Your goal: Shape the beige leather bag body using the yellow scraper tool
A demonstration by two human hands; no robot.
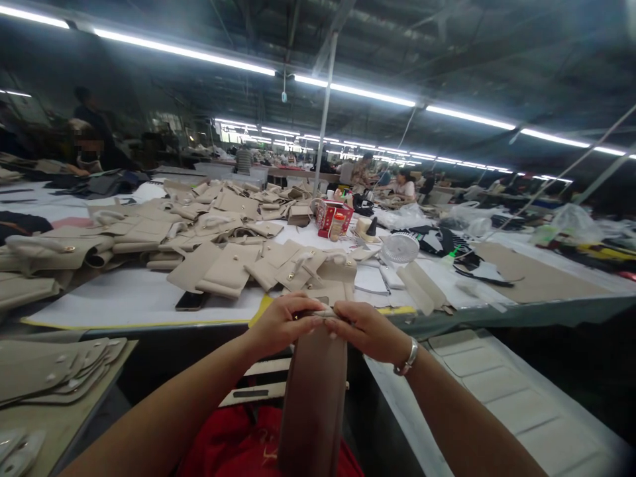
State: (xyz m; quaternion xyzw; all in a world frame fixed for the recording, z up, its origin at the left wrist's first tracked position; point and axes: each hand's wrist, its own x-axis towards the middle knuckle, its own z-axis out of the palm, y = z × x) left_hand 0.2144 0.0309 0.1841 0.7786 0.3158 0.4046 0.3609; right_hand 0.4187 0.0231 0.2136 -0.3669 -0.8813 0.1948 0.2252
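Note:
A long brown leather-like piece (314, 404) stands upright in front of my body, its lower end over the red cloth on my lap. My left hand (285, 321) pinches its upper end from the left, thumb and fingers pressed together. From the other side my right hand (370, 329), with a silver bracelet at the wrist, pinches the same end. The thumbs nearly meet there, and the fingers partly cover the edge. Just beyond the hands, beige bag pieces (228, 268) with flaps and small metal fittings lie heaped on the table.
A white-covered table (124, 298) spans the front, with a dark phone (189, 301) near its edge. Farther back are a red box (334, 218) and a clear round dish (400, 247). Stacked beige panels (54, 371) lie at lower left. Other people work in the background.

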